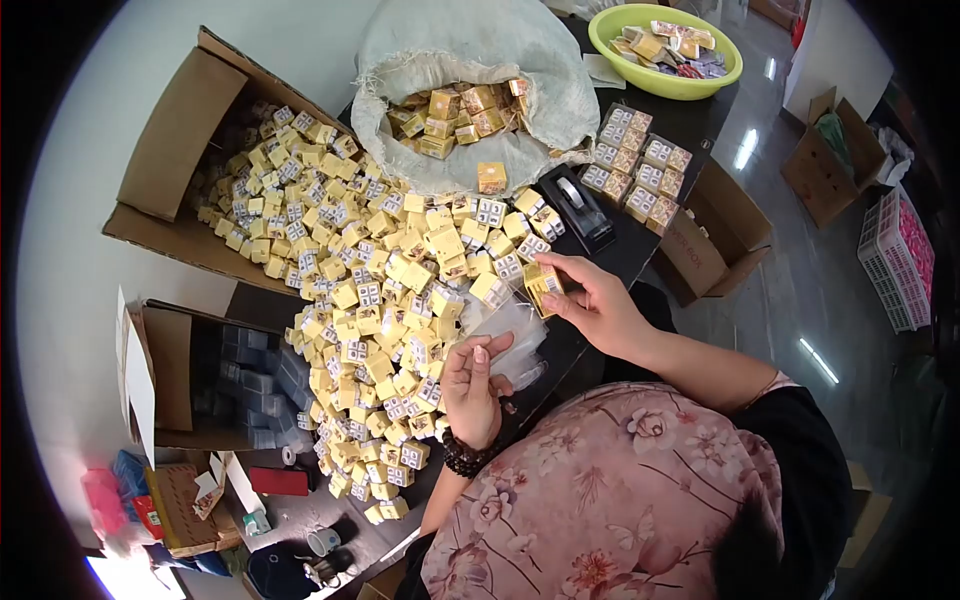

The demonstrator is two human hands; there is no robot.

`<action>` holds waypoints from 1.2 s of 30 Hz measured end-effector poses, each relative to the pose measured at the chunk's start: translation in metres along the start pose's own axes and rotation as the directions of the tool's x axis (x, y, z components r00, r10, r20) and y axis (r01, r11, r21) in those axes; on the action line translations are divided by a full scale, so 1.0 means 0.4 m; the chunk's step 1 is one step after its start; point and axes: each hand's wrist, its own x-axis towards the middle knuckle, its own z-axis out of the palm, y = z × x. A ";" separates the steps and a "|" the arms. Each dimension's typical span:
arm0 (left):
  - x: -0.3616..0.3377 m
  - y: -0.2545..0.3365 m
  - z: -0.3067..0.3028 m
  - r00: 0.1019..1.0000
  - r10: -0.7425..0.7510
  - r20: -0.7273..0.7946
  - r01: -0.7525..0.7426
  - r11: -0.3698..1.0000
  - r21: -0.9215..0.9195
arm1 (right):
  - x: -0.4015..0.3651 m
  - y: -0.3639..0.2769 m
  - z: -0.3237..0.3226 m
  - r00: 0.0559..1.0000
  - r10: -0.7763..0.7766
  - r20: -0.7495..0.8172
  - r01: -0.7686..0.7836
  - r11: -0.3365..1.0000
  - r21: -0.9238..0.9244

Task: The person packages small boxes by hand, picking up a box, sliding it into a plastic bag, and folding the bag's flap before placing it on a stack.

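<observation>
Bright, even overhead light. White glare streaks lie on the glossy grey floor [800,300] right of the right hand [600,305]. The clear plastic bag [515,325] above the left hand [475,385] shines pale. Fisheye distortion bends the edges into black, soft corners.

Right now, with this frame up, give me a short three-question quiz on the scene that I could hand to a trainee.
1. True or false: the right hand pinches a small yellow box between thumb and fingers.
2. What does the left hand hold? A) a clear plastic bag B) a pair of scissors C) a marker pen
3. Short answer: which black item lies on the table between the white sack and the right hand?

Key: 1 true. 2 A. 3 the tape dispenser.
</observation>
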 end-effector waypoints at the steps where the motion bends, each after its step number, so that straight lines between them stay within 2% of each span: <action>1: -0.005 0.000 0.001 0.999 0.049 0.006 -0.049 0.998 0.036 | -0.004 -0.002 0.002 1.000 0.012 -0.017 -0.012 1.000 0.026; 5: -0.026 0.006 0.006 0.983 0.184 0.017 -0.184 0.972 0.148 | -0.011 -0.015 0.005 0.999 0.037 0.026 -0.037 0.999 -0.007; 11: -0.036 0.001 0.007 0.965 0.262 -0.025 -0.259 0.962 0.089 | -0.021 -0.017 0.019 1.000 0.012 -0.009 -0.011 0.989 0.148; 13: -0.042 0.003 0.011 0.963 0.270 -0.002 -0.267 0.951 0.154 | -0.027 -0.034 0.017 0.999 -0.018 0.038 0.019 0.999 -0.041; 14: -0.045 0.005 0.014 0.961 0.276 0.021 -0.274 0.937 0.216 | -0.029 -0.045 0.015 0.999 -0.018 0.038 0.019 0.999 -0.042; 15: -0.047 0.009 0.014 0.961 0.275 0.021 -0.272 0.938 0.216 | -0.031 -0.057 0.012 0.996 -0.024 0.085 0.034 0.992 -0.121; 16: -0.047 0.015 0.013 0.964 0.261 0.040 -0.261 0.914 0.312 | -0.032 -0.063 0.010 0.991 -0.026 0.131 0.052 0.979 -0.198; 17: -0.048 0.019 0.014 0.967 0.247 0.057 -0.248 0.880 0.405 | -0.032 -0.060 0.010 0.991 -0.025 0.130 0.051 0.979 -0.198; 19: -0.049 0.028 0.021 0.964 0.257 0.060 -0.257 0.859 0.443 | -0.028 -0.049 0.011 0.997 0.008 0.082 -0.022 0.985 0.169; 20: -0.049 0.032 0.025 0.962 0.267 0.062 -0.263 0.837 0.479 | -0.027 -0.038 0.019 0.996 0.009 0.083 -0.023 0.985 0.168; 21: -0.048 0.033 0.030 0.962 0.267 0.062 -0.263 0.838 0.479 | -0.028 -0.025 0.034 0.999 -0.029 0.045 0.017 0.970 0.242; 23: -0.044 0.032 0.041 0.931 0.358 0.071 -0.350 0.818 0.457 | -0.038 -0.012 0.058 0.998 -0.061 0.000 0.058 0.948 0.314; 26: -0.036 0.020 0.053 0.895 0.441 0.075 -0.430 0.802 0.414 | -0.046 -0.018 0.077 1.000 -0.028 -0.010 0.029 0.998 0.051; 27: -0.034 0.014 0.052 0.895 0.440 0.076 -0.429 0.802 0.415 | -0.044 -0.024 0.080 1.000 -0.028 -0.011 0.028 0.998 0.052; 29: -0.025 0.000 0.047 0.895 0.433 0.111 -0.441 0.813 0.381 | -0.033 -0.030 0.084 0.990 -0.137 0.018 0.137 0.956 -0.261; 30: -0.022 -0.004 0.046 0.894 0.434 0.111 -0.442 0.812 0.381 | -0.026 -0.018 0.083 0.990 -0.138 0.018 0.138 0.956 -0.260; 32: -0.018 -0.016 0.044 0.916 0.390 0.088 -0.398 0.870 0.291 | -0.009 0.014 0.081 0.927 -0.369 0.074 0.367 0.842 -0.397; 33: -0.010 -0.033 0.036 0.917 0.391 0.083 -0.397 0.870 0.292 | -0.011 0.011 0.083 0.927 -0.367 0.078 0.367 0.842 -0.395; 35: 0.009 -0.066 0.016 0.920 0.378 0.101 -0.376 0.926 -0.044 | -0.021 0.002 0.091 0.929 -0.351 -0.117 0.304 0.904 -0.301; 36: 0.009 -0.063 0.015 0.919 0.382 0.099 -0.379 0.924 -0.044 | -0.021 0.011 0.103 0.951 -0.204 -0.233 0.194 0.979 -0.066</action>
